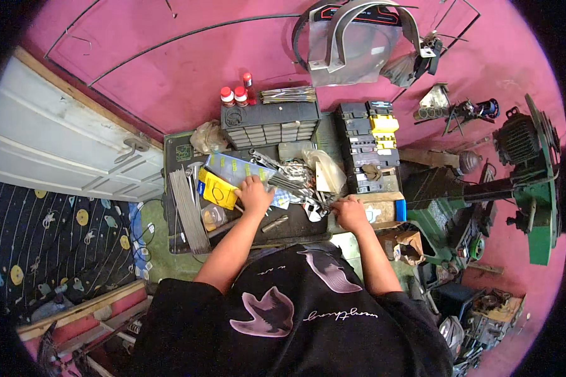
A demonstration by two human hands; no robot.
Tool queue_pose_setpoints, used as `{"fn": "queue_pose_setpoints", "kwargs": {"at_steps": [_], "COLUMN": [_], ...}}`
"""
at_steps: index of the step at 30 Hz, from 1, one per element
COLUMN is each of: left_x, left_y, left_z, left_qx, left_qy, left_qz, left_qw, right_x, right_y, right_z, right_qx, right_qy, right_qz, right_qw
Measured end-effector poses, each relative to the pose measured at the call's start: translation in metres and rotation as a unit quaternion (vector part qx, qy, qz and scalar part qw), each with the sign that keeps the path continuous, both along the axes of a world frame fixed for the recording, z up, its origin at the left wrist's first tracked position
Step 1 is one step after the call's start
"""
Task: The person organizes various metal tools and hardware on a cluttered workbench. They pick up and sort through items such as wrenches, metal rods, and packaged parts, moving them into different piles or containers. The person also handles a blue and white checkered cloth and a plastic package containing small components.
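Head view is showing the left hand [254,193] pressing flat, fingers spread, on a blue packet [234,168] running up-left from them, while the right hand [349,212], fingers curled, is touching wrenches [295,182] lying just left.

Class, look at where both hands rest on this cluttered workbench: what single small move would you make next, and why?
Probably close the left hand on one spanner from the pile of spanners. It already lies flat on that pile's near edge, beside the yellow packet, while the right hand rests at the pile's other end. What either hand grips cannot be told.
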State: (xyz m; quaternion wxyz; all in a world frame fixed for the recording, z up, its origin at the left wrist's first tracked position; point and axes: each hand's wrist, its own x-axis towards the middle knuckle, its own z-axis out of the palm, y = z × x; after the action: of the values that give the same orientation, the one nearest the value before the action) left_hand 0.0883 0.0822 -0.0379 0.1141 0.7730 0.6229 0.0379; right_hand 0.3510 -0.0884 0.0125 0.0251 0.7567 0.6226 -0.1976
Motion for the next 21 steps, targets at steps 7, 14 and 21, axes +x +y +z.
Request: {"fn": "queue_pose_setpoints", "kwargs": {"at_steps": [7,14,21], "left_x": [-0.004,-0.011,-0.025], "left_y": [0.001,-0.001,-0.004], "left_z": [-0.011,-0.017,0.009], "left_qx": [0.008,0.079,0.101], "left_qy": [0.003,-0.064,-0.115], "left_qz": [0.030,-0.014,-0.030], "left_qw": [1.000,0.995,0.988], "right_x": [0.007,0.024,0.014], "right_y": [0.020,0.021,0.016], "right_z": [0.000,-0.007,-0.011], "right_qx": [-0.017,-0.021,0.046], "right_qy": [-0.009,-0.027,0.043], "right_qz": [0.052,0.071,0.079], "right_qw": [0.998,0.997,0.995]}}
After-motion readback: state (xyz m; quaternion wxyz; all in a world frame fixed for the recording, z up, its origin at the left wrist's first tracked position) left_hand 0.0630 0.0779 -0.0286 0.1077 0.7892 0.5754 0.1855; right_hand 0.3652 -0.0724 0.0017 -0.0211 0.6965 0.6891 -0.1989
